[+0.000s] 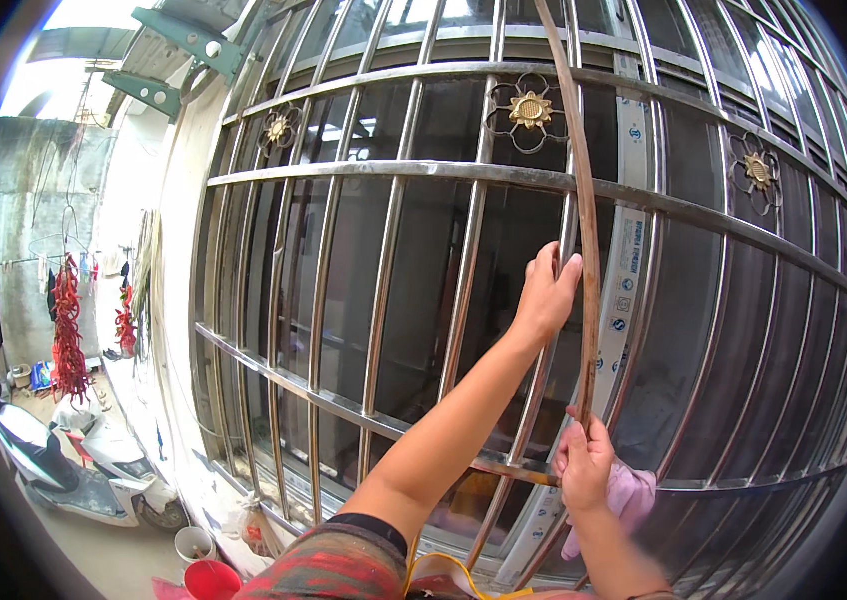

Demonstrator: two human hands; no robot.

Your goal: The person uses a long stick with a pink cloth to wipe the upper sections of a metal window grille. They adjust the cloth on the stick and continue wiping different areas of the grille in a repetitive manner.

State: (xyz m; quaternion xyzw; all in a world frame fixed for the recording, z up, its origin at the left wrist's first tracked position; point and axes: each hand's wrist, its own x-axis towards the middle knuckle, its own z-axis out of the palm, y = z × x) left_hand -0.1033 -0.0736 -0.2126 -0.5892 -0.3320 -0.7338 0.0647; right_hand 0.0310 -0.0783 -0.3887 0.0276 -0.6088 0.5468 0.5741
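Head view shows a metal window grille (534, 178) beside a yard (84, 550).

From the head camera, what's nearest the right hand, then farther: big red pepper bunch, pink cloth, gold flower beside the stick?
1. Pink cloth, beside the right hand.
2. Gold flower, high above it.
3. Big red pepper bunch, far off left.

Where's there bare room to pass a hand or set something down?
Passing through: the gaps between upright bars left of the left hand, bordered by the middle crossbar and lower crossbar; depth behind unclear.
Set-down: the floor patch between scooter and red bucket.
Crowded: around the right hand, wooden strip and pink cloth.
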